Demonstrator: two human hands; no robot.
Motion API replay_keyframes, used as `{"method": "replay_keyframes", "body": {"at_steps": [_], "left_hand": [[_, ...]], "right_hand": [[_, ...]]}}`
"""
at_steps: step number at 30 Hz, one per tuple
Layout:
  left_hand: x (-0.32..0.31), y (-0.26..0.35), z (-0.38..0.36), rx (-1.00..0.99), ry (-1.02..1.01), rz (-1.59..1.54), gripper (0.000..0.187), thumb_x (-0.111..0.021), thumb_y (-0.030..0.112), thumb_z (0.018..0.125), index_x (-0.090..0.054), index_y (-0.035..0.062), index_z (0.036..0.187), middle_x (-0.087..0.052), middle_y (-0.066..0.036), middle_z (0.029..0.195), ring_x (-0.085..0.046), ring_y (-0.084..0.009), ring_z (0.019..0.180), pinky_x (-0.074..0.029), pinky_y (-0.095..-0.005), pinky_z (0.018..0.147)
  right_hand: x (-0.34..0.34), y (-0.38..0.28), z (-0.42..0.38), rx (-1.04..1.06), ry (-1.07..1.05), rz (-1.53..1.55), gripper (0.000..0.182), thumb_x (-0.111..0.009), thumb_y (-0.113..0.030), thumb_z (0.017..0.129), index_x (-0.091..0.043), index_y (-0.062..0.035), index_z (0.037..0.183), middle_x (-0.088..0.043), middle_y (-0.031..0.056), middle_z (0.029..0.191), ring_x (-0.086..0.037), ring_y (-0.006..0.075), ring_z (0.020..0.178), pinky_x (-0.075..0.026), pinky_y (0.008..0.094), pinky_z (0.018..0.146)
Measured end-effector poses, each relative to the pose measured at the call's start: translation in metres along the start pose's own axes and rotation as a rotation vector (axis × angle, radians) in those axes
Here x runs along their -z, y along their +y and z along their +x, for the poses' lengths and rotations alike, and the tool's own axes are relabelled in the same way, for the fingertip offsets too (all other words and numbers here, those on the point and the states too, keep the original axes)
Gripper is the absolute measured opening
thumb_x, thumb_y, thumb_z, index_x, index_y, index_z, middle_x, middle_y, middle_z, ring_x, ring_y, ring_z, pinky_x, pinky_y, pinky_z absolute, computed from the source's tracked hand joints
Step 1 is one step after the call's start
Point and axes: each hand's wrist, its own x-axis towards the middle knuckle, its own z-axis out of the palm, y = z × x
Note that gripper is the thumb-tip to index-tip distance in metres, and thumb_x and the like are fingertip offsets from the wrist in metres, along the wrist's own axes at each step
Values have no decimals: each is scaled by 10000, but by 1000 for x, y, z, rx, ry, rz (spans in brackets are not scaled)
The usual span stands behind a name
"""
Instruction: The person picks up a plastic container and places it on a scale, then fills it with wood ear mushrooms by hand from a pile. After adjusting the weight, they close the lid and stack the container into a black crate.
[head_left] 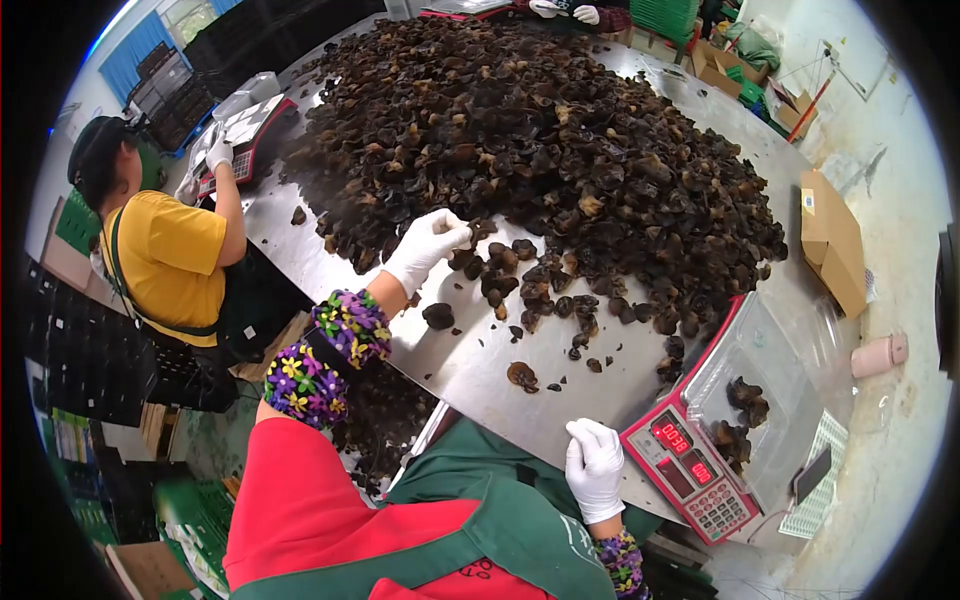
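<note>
My left hand (428, 250), in a white glove, reaches over the metal table at the near edge of a big heap of dark wood ear mushrooms (520, 130). Its fingertips are pinched on a brown wood ear mushroom (482, 229). Loose pieces lie just beyond and below it, among them a round dark one (438, 316) and a browner one (522, 377). Close to my body at the table edge is my right hand (594, 468), also gloved, its fingers curled together with nothing visible in them. To its right stands a red digital scale (695, 465) showing lit red digits.
Two clumps of mushroom (746, 400) rest on the scale's clear tray. A cardboard box (832, 240) and a pink case (879, 355) are at the right. A co-worker in yellow (170, 245) stands left by another scale (250, 135); another person's gloved hands (565, 12) show across the table.
</note>
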Motion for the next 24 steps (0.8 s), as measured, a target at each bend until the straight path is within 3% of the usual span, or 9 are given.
{"method": "replay_keyframes", "body": {"at_steps": [7, 9, 11, 14, 15, 17, 19, 21, 24], "left_hand": [[2, 1, -24, 108, -256, -804, 111, -633, 256, 944, -610, 151, 972, -673, -96, 1228, -638, -260, 1148, -528, -403, 917], [1, 11, -29, 151, -210, -911, 256, -580, 282, 953, -630, 115, 1140, -657, -113, 1221, -615, -302, 1198, -543, -357, 851], [-8, 27, -33, 229, -59, -874, 249, -607, 296, 955, -639, 124, 1132, -667, -63, 1077, -634, -198, 1038, -487, -261, 721], [-16, 5, -13, 133, 48, -170, 138, -694, 278, 919, -655, 149, 951, -583, 37, 763, -552, -61, 699, -401, -212, 587], [-13, 1, -9, 135, 44, -143, 170, -706, 263, 915, -660, 124, 1002, -603, 3, 831, -589, -112, 777, -463, -254, 655], [-26, -38, 8, -494, 47, 476, 302, -745, 286, 878, -656, 104, 1102, -625, -57, 963, -624, -200, 886, -515, -329, 770], [-42, -8, -4, -375, -86, 727, 559, -807, 334, 800, -604, 135, 1281, -572, -144, 1201, -589, -340, 1098, -490, -426, 946], [-51, -23, 6, -554, -90, 905, 698, -836, 409, 753, -578, 191, 1365, -543, -161, 1303, -551, -361, 1185, -477, -445, 975], [-54, -28, 13, -464, -118, 998, 556, -795, 296, 767, -624, 200, 1287, -583, -150, 1196, -590, -352, 1088, -498, -439, 922]], "right_hand": [[2, -4, 2, -5, 20, 8, 262, -654, 8, 825, -689, -77, 1071, -660, 112, 1045, -624, 317, 960, -506, 412, 844], [2, -4, 2, -8, 20, 5, 261, -654, 9, 825, -689, -77, 1068, -660, 112, 1045, -625, 317, 961, -507, 412, 844], [1, -4, 1, -7, 19, 6, 260, -654, 10, 824, -689, -77, 1066, -661, 111, 1044, -625, 317, 962, -507, 411, 844], [1, -4, 2, -5, 19, 3, 263, -654, 12, 821, -688, -78, 1066, -661, 112, 1044, -625, 316, 958, -506, 410, 839], [0, -2, 1, -5, 12, 1, 281, -667, 3, 813, -694, -81, 1080, -662, 111, 1060, -621, 316, 962, -508, 412, 843], [0, -1, 0, 0, 3, -9, 296, -675, -11, 811, -697, -88, 1095, -661, 113, 1075, -616, 320, 962, -506, 420, 844], [-1, 2, -1, 4, -1, -10, 291, -674, -17, 813, -698, -93, 1093, -660, 114, 1076, -614, 322, 960, -504, 421, 844], [0, 1, -1, 4, 0, -10, 286, -678, -30, 816, -699, -96, 1093, -658, 111, 1078, -612, 316, 955, -505, 417, 834], [-1, 1, -2, 7, 8, -8, 277, -680, -35, 822, -699, -94, 1092, -655, 106, 1076, -613, 311, 948, -508, 411, 830]]}}
